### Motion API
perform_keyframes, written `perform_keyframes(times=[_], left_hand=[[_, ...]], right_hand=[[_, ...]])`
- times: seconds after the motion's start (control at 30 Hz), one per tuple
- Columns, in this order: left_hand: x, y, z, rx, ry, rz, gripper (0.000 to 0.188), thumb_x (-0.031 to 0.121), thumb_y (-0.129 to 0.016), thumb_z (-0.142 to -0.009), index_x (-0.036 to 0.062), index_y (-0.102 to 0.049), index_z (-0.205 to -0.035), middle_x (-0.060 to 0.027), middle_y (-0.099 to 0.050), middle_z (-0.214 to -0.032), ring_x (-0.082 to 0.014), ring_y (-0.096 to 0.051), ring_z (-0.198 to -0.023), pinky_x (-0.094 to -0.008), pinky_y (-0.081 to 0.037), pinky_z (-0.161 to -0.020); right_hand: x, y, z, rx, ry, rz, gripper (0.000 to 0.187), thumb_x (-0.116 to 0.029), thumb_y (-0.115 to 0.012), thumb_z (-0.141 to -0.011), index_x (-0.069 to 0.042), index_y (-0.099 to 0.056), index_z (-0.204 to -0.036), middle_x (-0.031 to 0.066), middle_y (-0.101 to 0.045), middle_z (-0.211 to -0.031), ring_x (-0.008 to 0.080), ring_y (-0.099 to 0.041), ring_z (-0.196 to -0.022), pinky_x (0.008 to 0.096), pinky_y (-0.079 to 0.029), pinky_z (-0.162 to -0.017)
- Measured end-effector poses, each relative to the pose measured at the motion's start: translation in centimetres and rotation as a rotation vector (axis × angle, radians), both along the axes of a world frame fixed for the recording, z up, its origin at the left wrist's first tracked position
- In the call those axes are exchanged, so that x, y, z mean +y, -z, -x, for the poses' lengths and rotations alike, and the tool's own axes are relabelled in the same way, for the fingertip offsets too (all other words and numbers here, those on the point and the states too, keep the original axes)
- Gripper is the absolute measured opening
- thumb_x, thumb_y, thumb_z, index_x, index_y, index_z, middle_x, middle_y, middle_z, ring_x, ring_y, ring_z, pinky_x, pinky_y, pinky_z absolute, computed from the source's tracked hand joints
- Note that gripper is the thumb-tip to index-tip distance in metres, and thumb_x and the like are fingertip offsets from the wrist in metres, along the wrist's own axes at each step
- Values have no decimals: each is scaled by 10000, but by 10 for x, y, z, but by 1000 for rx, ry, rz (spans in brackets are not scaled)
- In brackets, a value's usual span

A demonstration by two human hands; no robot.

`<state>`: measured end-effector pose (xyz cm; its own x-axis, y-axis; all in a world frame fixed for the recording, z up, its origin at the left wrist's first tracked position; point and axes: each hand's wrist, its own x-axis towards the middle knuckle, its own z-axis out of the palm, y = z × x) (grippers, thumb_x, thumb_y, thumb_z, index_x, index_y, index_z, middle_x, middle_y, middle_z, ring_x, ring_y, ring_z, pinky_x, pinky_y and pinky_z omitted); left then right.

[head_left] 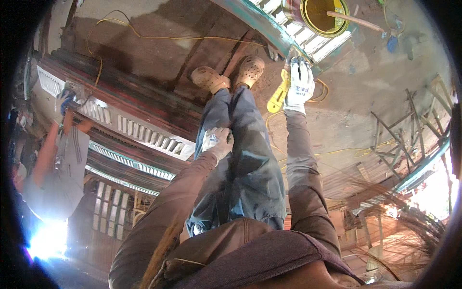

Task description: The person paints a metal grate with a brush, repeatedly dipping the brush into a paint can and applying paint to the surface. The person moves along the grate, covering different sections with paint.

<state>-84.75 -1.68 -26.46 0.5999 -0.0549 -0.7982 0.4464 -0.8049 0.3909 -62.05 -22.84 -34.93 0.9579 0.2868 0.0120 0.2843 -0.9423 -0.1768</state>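
My right hand [299, 86], in a white work glove with dark fingertips, reaches out to the corner of a teal-painted slatted wooden frame [315, 57]. It grips a flat yellow-handled scraper [279, 92]; the handle sticks out along the hand's left side, and the blade end lies against the frame's edge. My left hand [219, 143], gloved as well, rests on my leg near the knee with its fingers curled in. Whether anything is inside those fingers is hidden.
An open can [325, 17] with a stick [358, 21] across it stands on the slats. A yellow cord [192, 37] crosses the floor. At left, a co-worker's gloved hand [66, 100] is at a louvred shutter [144, 132]. Wooden frames [409, 127] lie at right.
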Motion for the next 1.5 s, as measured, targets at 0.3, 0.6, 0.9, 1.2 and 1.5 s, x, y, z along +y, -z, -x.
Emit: perform_keyframes(times=[0.3, 0.6, 0.9, 1.2, 1.5], left_hand=[[44, -33, -88, -335, -19, -100, 152, 221, -635, -818, 94, -662, -898, -106, -669, -888, -310, -631, -877, -437, -490, -784], [113, -30, -92, -301, 8, -227, 143, 186, -628, -822, 81, -661, -912, -123, -678, -874, -342, -632, -840, -460, -496, -780], [149, -8, -74, 116, 372, -336, 270, 328, -595, -819, 73, -668, -871, -127, -684, -918, -328, -621, -932, -444, -464, -846], [220, -4, -75, -40, 365, -268, 217, 279, -600, -810, 70, -660, -806, -130, -684, -873, -319, -633, -852, -434, -487, -803], [244, -5, -91, -20, 376, -284, 235, 294, -581, -816, 75, -664, -835, -125, -685, -888, -308, -631, -886, -429, -480, -827]], right_hand=[[-12, -20, 55, 90, -11, -86, 447, -156, -631, -800, -163, -592, -1245, 46, -621, -1198, 230, -614, -1052, 337, -512, -882], [4, -24, 30, 151, 630, -62, 457, -104, -520, -900, -121, -506, -1357, 82, -595, -1288, 251, -599, -1107, 336, -489, -930], [103, -29, -8, 119, 626, -9, 454, -150, -627, -815, -74, -573, -1260, 120, -620, -1198, 292, -602, -1058, 384, -512, -861], [195, -22, -49, 161, 596, 65, 460, -209, -566, -847, -100, -542, -1293, 109, -592, -1256, 295, -592, -1074, 424, -491, -878], [195, -37, -37, 15, 212, -290, 419, -194, -646, -804, -215, -626, -1222, 34, -653, -1181, 230, -643, -1037, 336, -517, -886]])
